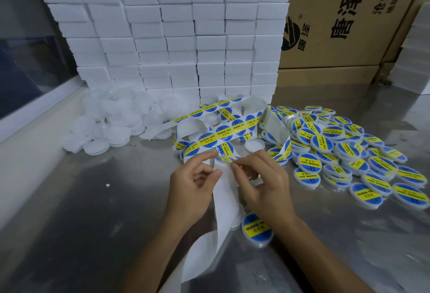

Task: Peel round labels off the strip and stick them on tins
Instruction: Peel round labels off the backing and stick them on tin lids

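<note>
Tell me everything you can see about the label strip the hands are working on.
The label strip is a long white, glossy-looking paper backing carrying round blue labels with a yellow band reading SOLDERING PASTE. It loops and twists across the metal table in front of the white boxes. Its bare, peeled end trails down toward the person. The left hand and right hand both pinch it where one label is lifting.

Labels [233,129] apparently read "SOLDERING PASTE".
</note>
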